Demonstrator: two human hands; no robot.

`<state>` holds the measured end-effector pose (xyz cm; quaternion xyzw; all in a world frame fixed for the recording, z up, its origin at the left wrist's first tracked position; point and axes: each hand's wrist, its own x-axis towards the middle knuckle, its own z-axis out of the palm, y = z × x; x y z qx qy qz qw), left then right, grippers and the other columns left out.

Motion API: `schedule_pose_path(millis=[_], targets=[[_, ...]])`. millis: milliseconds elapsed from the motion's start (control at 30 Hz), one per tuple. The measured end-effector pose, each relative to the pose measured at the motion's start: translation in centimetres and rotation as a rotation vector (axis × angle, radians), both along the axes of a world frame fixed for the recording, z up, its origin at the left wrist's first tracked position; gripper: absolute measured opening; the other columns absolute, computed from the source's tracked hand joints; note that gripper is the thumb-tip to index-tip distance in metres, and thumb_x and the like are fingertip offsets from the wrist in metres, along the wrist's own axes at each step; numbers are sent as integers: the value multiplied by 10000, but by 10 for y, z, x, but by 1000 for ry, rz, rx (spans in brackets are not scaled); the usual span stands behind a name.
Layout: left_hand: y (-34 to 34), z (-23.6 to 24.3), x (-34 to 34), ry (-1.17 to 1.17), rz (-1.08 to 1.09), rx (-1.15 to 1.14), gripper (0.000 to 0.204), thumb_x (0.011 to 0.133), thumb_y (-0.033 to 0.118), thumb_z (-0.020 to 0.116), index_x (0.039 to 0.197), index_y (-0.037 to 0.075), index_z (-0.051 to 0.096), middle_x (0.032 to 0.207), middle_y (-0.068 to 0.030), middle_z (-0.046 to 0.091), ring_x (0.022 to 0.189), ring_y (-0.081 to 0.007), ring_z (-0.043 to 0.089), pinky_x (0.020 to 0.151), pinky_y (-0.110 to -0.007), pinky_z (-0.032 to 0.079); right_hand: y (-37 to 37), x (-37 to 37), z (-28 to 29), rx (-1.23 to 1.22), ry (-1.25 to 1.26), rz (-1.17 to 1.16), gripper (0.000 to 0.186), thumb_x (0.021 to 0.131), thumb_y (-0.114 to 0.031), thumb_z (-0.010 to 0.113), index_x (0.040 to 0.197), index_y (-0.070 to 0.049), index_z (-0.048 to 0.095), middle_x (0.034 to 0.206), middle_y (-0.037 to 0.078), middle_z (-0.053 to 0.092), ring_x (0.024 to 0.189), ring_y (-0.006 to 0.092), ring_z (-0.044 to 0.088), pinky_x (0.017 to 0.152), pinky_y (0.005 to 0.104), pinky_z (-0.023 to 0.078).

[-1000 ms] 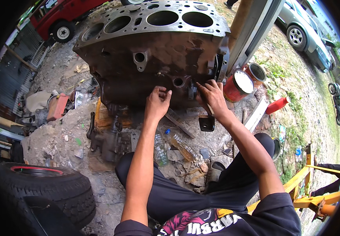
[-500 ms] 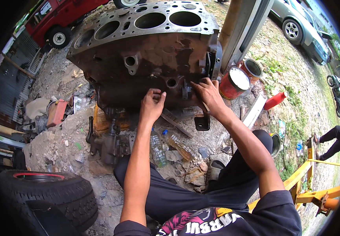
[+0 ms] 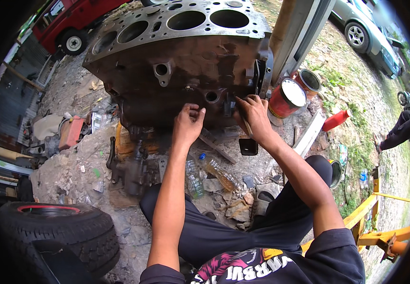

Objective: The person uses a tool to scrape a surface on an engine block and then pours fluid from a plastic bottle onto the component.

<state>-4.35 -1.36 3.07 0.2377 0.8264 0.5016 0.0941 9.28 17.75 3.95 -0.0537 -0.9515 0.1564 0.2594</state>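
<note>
I wear this view on my head: it comes from the left of two side-by-side fisheye cameras and faces down and forward, over my shirt point(image 3: 285, 267) and lap point(image 3: 228, 234) toward my fingers point(image 3: 192, 107) and the engine block point(image 3: 190, 54). It sits close enough that my forearms point(image 3: 169, 184) rise from the lower edge, while its wide lens bends straight edges and reaches the silver car point(image 3: 376, 45) beyond.

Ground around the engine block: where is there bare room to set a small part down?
Most open is the right, between the red bottle and the silver car: gritty, partly grassy. A smaller, stony patch lies between the tyre and the dark trousers. It is crowded below the engine block, with plastic bottles, a flat bar and a dark metal part.
</note>
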Motion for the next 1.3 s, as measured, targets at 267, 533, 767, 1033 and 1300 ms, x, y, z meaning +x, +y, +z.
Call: schedule_pose_path(millis=[267, 533, 767, 1033, 1300], targets=[[-1, 1, 1, -7, -13, -8, 337, 928, 282, 723, 1079, -8, 638, 805, -87, 693, 704, -149, 672, 661, -302, 536, 17, -7, 14, 108, -1, 93, 405, 825, -187, 670, 1178, 11, 661, 1012, 137, 650, 1106, 327, 521, 930, 464, 354], [-3, 0, 0, 13, -16, -18, 336, 933, 281, 711, 1081, -11, 638, 806, -101, 692, 722, -175, 683, 678, -316, 539, 18, -6, 23, 38, -110, 99, 476, 822, -164, 629, 1270, -4, 635, 1029, 145, 630, 1123, 324, 510, 951, 454, 344], [0, 0, 2, -2, -3, -38, 339, 929, 286, 714, 1081, -7, 639, 812, -102, 697, 727, -182, 688, 685, -325, 539, 20, -2, 23, 77, -108, 136, 489, 813, -164, 638, 1274, -3, 634, 1002, 130, 652, 1113, 318, 523, 938, 448, 351], [0, 2, 2, -21, -8, -40, 340, 934, 293, 705, 1090, -2, 639, 835, -110, 710, 738, -196, 698, 688, -331, 543, 19, -1, 25, 80, -48, 176, 445, 813, -199, 676, 1210, 0, 659, 993, 125, 644, 1078, 312, 518, 951, 468, 352], [-7, 2, 1, -2, -2, -45, 347, 934, 295, 707, 1101, -2, 637, 826, -108, 704, 735, -201, 697, 683, -337, 544, 15, -4, 30, 79, -246, 187, 452, 814, -206, 676, 1213, 6, 658, 1024, 134, 647, 1126, 318, 517, 931, 464, 351]])
